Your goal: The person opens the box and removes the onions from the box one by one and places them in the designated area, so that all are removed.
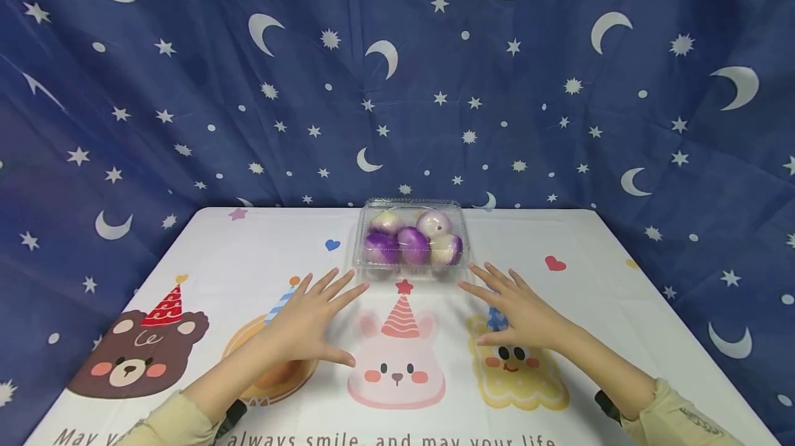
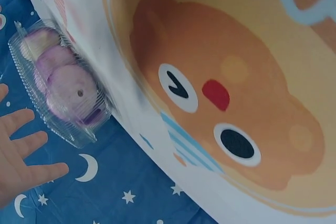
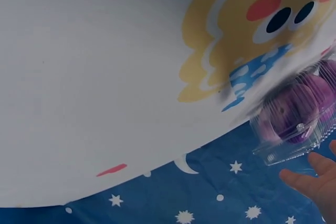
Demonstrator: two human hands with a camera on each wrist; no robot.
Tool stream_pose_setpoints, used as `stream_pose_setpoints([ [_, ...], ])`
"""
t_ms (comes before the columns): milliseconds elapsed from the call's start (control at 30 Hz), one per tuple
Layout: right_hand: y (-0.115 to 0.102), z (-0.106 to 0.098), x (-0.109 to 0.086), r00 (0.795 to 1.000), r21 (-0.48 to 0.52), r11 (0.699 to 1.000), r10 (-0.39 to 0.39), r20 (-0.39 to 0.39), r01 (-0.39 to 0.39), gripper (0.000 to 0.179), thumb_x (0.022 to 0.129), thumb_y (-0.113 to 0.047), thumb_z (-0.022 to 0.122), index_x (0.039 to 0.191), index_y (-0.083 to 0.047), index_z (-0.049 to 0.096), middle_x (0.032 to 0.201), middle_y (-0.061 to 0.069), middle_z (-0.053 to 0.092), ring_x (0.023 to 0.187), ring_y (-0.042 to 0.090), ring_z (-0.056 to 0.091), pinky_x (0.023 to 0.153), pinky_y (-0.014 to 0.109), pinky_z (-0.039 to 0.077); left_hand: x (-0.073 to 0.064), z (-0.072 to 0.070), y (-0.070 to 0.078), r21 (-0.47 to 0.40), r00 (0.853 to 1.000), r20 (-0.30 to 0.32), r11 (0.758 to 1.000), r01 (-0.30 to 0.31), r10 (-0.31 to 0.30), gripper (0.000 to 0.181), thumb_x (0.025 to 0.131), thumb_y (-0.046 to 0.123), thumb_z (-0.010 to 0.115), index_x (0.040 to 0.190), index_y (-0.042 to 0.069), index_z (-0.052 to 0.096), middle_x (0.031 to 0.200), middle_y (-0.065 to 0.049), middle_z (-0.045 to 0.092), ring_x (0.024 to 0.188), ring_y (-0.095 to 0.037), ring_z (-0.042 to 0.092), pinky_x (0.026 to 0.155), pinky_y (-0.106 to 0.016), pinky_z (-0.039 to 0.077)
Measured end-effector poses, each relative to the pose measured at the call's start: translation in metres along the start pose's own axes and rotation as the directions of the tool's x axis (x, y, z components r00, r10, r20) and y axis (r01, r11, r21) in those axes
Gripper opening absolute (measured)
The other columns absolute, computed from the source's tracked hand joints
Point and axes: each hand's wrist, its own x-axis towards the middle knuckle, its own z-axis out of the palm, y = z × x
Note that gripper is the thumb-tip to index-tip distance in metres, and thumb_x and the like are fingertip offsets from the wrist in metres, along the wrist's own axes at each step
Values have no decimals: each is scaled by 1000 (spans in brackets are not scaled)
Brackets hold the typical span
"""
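Note:
A clear plastic box [image 1: 410, 269] with its lid down stands at the far middle of the table. Inside it lie several round, purple-and-white vegetables [image 1: 413, 246], which look like turnips or onions. My left hand [image 1: 312, 322] hovers in front of the box's left side, fingers spread and straight, holding nothing. On the other side, my right hand [image 1: 524, 311] is spread likewise in front of the box's right side, also holding nothing. Both wrist views show the box near the fingertips; part of it is cut off in the right wrist view.
A white tablecloth [image 1: 298, 225] with printed cartoon animals and lettering covers the table. Behind the far edge hangs a dark blue curtain [image 1: 422, 156] with white moons and stars. The box sits close to that edge.

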Motion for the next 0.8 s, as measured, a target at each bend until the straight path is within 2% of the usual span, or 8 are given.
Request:
stream_pose_setpoints([
  [133,-2,-4,0,1000,-1,1000,0,-19,0,89,71,-56,73,145,-25,37,154,13,29,138,43,27,103,70,24,-2,-4,-2,27,1000,-16,1000,3,-3,108,59,72,71,148,26,30,153,-10,33,141,-39,27,108,-66,22],
  [433,-4,-1,1,993,-22,997,-71,-91,69,86,66,-51,79,139,-18,47,147,16,40,128,40,44,97,61,41,-3,-9,-4,3,998,-57,1000,3,-3,96,64,61,76,144,20,40,145,-12,45,135,-40,37,105,-62,32],
  [667,-6,-2,0,995,-8,999,-39,-90,39,82,67,-51,79,136,-17,51,143,15,45,124,35,50,95,57,45,0,-8,-2,19,997,-77,1000,-20,22,82,70,56,74,138,18,48,137,-11,53,127,-36,48,104,-56,38],
  [800,-7,-4,-2,996,-2,1000,-31,-82,31,79,67,-48,80,135,-16,52,139,14,50,121,35,53,95,56,45,3,-8,1,1,995,-95,1000,-21,21,77,72,50,76,136,16,51,131,-11,58,123,-34,52,103,-52,40],
])
